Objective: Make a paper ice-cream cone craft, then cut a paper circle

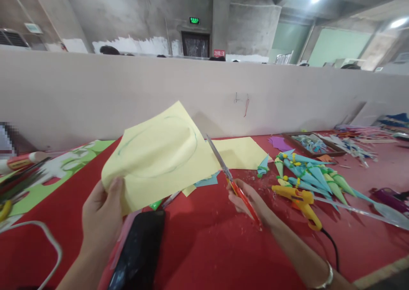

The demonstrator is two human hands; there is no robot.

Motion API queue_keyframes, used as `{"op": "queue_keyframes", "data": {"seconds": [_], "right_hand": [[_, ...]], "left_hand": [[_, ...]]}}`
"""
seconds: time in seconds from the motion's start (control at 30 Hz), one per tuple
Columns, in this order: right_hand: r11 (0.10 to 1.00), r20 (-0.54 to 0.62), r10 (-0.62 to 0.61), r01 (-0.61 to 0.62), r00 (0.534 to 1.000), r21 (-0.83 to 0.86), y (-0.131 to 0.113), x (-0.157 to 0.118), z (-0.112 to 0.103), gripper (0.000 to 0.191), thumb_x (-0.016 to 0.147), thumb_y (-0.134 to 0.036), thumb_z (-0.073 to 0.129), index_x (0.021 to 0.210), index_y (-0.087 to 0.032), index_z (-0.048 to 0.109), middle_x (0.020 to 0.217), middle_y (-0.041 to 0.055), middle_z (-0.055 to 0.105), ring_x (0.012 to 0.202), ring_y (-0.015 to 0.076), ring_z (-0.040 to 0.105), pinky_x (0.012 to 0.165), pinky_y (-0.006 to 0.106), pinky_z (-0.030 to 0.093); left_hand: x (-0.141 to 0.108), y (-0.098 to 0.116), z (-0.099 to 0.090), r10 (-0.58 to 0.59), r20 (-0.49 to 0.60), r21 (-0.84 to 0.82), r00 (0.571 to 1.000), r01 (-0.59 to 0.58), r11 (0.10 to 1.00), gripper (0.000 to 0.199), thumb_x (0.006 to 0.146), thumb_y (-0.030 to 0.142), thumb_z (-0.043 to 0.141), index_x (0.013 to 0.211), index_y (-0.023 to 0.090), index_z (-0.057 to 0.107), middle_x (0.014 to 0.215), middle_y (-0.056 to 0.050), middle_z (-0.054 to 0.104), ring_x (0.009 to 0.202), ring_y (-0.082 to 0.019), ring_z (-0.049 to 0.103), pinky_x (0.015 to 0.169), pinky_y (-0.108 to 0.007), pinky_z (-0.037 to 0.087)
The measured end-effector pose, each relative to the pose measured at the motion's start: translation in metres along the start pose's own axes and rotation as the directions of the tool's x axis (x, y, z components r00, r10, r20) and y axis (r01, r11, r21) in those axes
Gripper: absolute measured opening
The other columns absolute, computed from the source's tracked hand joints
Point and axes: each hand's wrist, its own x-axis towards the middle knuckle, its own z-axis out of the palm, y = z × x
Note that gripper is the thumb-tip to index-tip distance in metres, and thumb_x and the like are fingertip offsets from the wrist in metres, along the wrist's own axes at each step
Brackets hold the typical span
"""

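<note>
A sheet of pale yellow paper (159, 153) with a large round outline drawn on it is pinched in my left hand (104, 213) by its lower left edge. It is raised above the table and slightly curled. My right hand (247, 198) grips a pair of red-handled scissors (223, 166), their blades pointing up and away. The blades look nearly closed and sit beside the right edge of the sheet; whether they touch it I cannot tell. Behind lies more yellow paper (244, 153). Below my left hand a black phone (139, 247) rests on the red tabletop (204, 251).
A yellow glue gun (300, 200) with a black cord lies right of my right hand. Behind it are blue and green folded paper cones (309, 175) and a tray (335, 149) of small pieces. Green cut-out paper (76, 166) lies left. A pale partition (159, 85) closes the back.
</note>
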Motion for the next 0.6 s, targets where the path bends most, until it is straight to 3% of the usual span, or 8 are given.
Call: {"op": "queue_keyframes", "data": {"seconds": [0.1,0.17,0.3,0.4,0.47,0.6], "right_hand": [[0.995,0.087,-0.038,0.03,0.995,0.097,0.005,-0.003,-0.001,0.039,0.07,-0.054,0.061,0.081,-0.021,0.045,0.062,-0.0077,0.036,0.044,0.0027,0.022,0.041,0.019,0.02],[0.994,0.087,-0.079,0.072,0.993,0.08,0.006,-0.006,0.0,0.041,0.071,-0.058,0.058,0.078,-0.02,0.044,0.064,-0.0058,0.037,0.047,0.0047,0.027,0.045,0.02,0.025],[0.974,0.106,-0.22,0.224,0.97,-0.03,0.007,-0.016,-0.001,0.041,0.072,-0.06,0.055,0.082,-0.022,0.045,0.083,0.0018,0.046,0.07,0.0126,0.045,0.065,0.027,0.039],[0.962,0.129,-0.255,0.265,0.958,-0.068,0.013,-0.02,-0.004,0.046,0.072,-0.063,0.052,0.097,-0.025,0.044,0.1,0.0058,0.046,0.087,0.0184,0.047,0.079,0.033,0.04],[0.966,0.119,-0.236,0.247,0.964,-0.081,0.019,-0.021,-0.006,0.049,0.071,-0.064,0.052,0.1,-0.025,0.043,0.098,0.0055,0.046,0.085,0.0187,0.047,0.077,0.034,0.041],[0.966,0.105,-0.23,0.24,0.968,-0.095,0.024,-0.019,-0.005,0.038,0.08,-0.06,0.041,0.086,-0.022,0.043,0.074,0.0002,0.042,0.059,0.0125,0.039,0.054,0.026,0.037]], "left_hand": [[-0.001,0.003,0.015,0.052,-0.013,-0.059,0.999,-0.053,0.997,0.023,0.069,0.033,0.064,0.088,0.022,0.068,0.083,0.003,0.068,0.066,-0.006,0.059,0.056,-0.011,0.049],[-0.001,0.004,0.022,0.076,-0.024,-0.105,0.997,-0.078,0.991,0.023,0.07,0.032,0.063,0.09,0.022,0.067,0.086,0.003,0.068,0.069,-0.007,0.06,0.059,-0.013,0.05],[0.01,0.009,0.028,0.171,-0.016,-0.163,0.985,-0.172,0.972,0.02,0.069,0.03,0.064,0.085,0.019,0.066,0.083,0.002,0.067,0.067,-0.008,0.059,0.062,-0.016,0.051],[0.027,0.014,0.029,0.221,0.003,-0.221,0.975,-0.215,0.951,0.023,0.064,0.029,0.066,0.083,0.017,0.064,0.079,0.002,0.067,0.061,-0.008,0.058,0.064,-0.021,0.053],[0.037,0.018,0.029,0.196,0.013,-0.221,0.981,-0.188,0.957,0.024,0.059,0.029,0.069,0.079,0.016,0.063,0.074,0.002,0.066,0.058,-0.008,0.058,0.064,-0.023,0.054],[0.046,0.019,0.034,0.163,0.053,-0.201,0.985,-0.149,0.968,0.028,0.059,0.031,0.07,0.082,0.016,0.062,0.07,0.001,0.067,0.058,-0.01,0.059,0.063,-0.025,0.055]]}}
